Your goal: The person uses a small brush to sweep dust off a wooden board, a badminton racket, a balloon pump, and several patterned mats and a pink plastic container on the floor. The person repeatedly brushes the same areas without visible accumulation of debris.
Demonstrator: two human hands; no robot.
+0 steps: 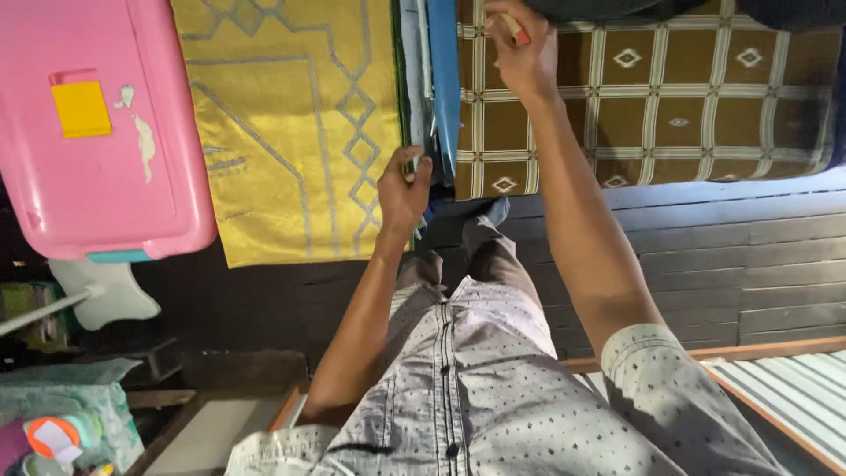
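Left grip (404,187) beside yellow mat (291,123)

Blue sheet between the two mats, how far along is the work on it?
Done: the yellow mat and brown checked mat lie flat either side. In hand: the left hand pinches the blue sheet at its near end; the right hand grips a small orange-tipped object near its far end. Left: hard to tell; no mark or cut shows on the sheet.

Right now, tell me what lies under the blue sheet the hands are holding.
Under the blue sheet, the brown checked mat shows to its right and a yellow patterned mat to its left; what lies directly beneath is covered.
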